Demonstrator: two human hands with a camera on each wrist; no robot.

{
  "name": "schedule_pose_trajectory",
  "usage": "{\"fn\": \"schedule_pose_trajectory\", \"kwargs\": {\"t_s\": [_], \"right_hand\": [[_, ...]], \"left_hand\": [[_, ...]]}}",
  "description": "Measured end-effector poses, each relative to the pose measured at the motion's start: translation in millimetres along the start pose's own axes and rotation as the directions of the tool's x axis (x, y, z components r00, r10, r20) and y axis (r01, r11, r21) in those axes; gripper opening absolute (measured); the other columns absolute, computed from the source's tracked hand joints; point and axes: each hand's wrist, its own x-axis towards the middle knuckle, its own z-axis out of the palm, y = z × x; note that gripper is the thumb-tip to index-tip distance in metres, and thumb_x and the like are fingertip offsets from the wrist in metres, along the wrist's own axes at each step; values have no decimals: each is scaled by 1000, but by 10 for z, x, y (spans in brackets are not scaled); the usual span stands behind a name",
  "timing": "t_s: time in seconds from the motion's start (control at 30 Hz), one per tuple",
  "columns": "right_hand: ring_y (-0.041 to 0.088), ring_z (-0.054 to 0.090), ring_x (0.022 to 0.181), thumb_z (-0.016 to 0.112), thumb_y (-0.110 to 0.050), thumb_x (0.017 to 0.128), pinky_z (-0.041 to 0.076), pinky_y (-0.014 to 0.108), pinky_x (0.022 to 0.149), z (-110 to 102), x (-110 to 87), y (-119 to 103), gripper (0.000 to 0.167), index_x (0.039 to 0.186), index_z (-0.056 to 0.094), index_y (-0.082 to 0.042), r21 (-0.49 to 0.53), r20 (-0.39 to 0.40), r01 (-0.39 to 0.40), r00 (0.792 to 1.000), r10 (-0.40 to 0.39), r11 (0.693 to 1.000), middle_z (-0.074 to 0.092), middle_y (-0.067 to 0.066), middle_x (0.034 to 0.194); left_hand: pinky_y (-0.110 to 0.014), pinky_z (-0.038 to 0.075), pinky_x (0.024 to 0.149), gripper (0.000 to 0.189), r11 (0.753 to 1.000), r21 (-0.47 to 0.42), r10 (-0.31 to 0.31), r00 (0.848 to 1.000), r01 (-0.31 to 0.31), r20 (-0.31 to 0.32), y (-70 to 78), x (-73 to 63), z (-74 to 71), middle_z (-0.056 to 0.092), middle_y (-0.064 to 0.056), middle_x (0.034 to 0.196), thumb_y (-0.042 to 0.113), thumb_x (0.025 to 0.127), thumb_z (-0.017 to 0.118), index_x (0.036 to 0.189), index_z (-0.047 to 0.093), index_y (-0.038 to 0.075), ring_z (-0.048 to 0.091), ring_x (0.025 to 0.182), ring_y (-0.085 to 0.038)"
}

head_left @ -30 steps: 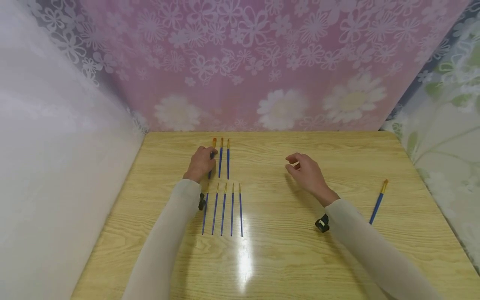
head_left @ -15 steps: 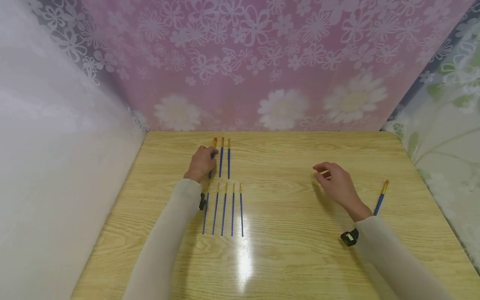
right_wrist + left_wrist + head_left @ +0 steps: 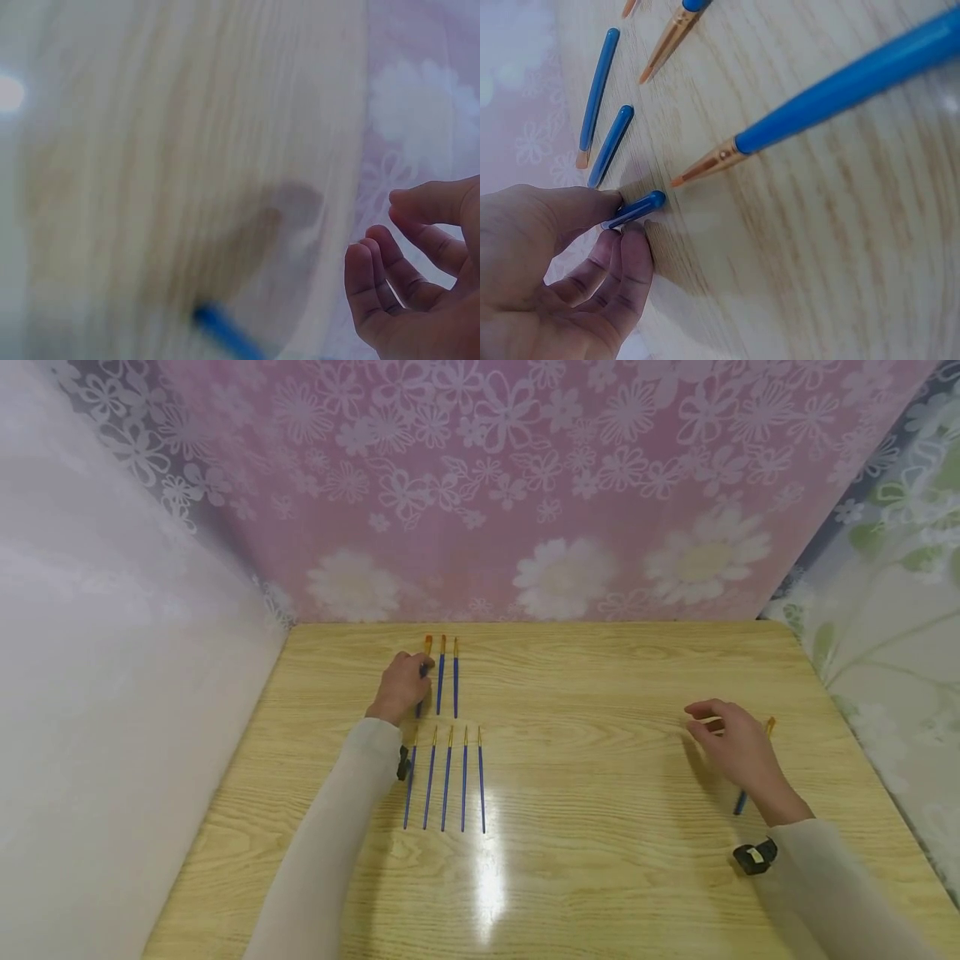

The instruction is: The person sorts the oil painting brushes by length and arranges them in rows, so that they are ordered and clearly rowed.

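Note:
At the back left of the table, my left hand (image 3: 401,687) pinches a blue-handled paintbrush (image 3: 637,210) between thumb and fingers; its orange bristles point toward the back wall. Two more paintbrushes, a middle one (image 3: 440,681) and a right one (image 3: 456,681), lie beside it in the same row. My right hand (image 3: 737,753) hovers over the right side, fingers loosely bent and holding nothing. Beneath and behind that hand lies a lone paintbrush (image 3: 740,802), partly hidden by it; its handle end (image 3: 217,322) shows blurred in the right wrist view.
Several thin blue paintbrushes (image 3: 447,785) form a front row at the left, bristles pointing to the back. The wooden table (image 3: 585,843) meets a pink flowered cloth (image 3: 465,552) at the back, with pale hangings at both sides.
My right hand has moved from the middle of the table to the right, toward the lone paintbrush. The left hand has stayed on its paintbrush.

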Motion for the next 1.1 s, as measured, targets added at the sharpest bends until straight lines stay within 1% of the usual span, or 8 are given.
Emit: {"fn": "schedule_pose_trajectory", "kwargs": {"t_s": [0.13,0.2,0.27,0.37,0.43,0.6,0.77,1.1], "right_hand": [[51,71,106,61,-17,112,60,49,75,-84,-84,180,34,137,67,5,-24,-10,-25,1000,25,999,68,32,131],[44,73,100,61,-17,112,57,36,70,-123,-131,259,33,136,68,5,-37,-23,-33,999,32,999,69,32,128],[43,72,99,63,-17,111,52,26,67,-160,-178,321,33,135,69,5,-44,-37,-43,998,41,998,70,31,124],[42,72,97,64,-17,109,48,22,66,-206,-233,412,32,131,70,6,-59,-56,-65,997,62,996,70,29,118],[47,70,100,66,-16,108,46,24,68,-230,-268,469,32,130,71,7,-69,-59,-82,995,78,994,70,28,115],[46,69,98,69,-22,107,47,33,71,-262,-351,608,39,131,67,9,-88,-36,-132,991,129,987,71,31,113],[48,68,99,69,-29,107,48,41,72,-285,-407,661,47,133,63,11,-100,-11,-179,984,179,979,70,32,113],[53,73,94,75,-7,98,48,36,69,-261,-415,665,33,124,67,11,-121,-70,-134,990,126,984,71,28,103]], "left_hand": [[-55,54,104,40,1000,-5,4,1000,-4,-5,-7,-1,3,52,-24,152,11,113,57,153,61,8,62,125,-40],[-55,53,105,40,1000,-7,1,1000,-1,-9,-5,-2,0,52,-24,152,12,113,58,153,61,8,61,126,-40],[-55,54,105,40,1000,-6,-1,1000,1,-13,-2,-2,-2,52,-24,152,12,113,58,153,61,9,61,127,-40],[-55,54,105,40,1000,-4,-2,1000,2,-15,-1,1,0,51,-24,153,12,113,58,153,61,9,61,128,-41],[-55,54,103,40,1000,-6,-3,1000,3,-13,-3,6,10,51,-24,153,13,113,58,153,61,9,62,126,-41],[-54,54,101,40,1000,-8,-2,1000,2,-11,-3,7,33,51,-24,153,13,113,58,153,61,9,63,122,-40],[-55,54,101,40,1000,-8,6,1000,-6,-10,0,-10,23,51,-25,152,13,113,58,153,61,8,62,121,-40],[-54,55,101,40,1000,-2,13,1000,-13,-14,5,-19,17,52,-25,151,13,113,58,152,61,7,63,119,-40]]}}
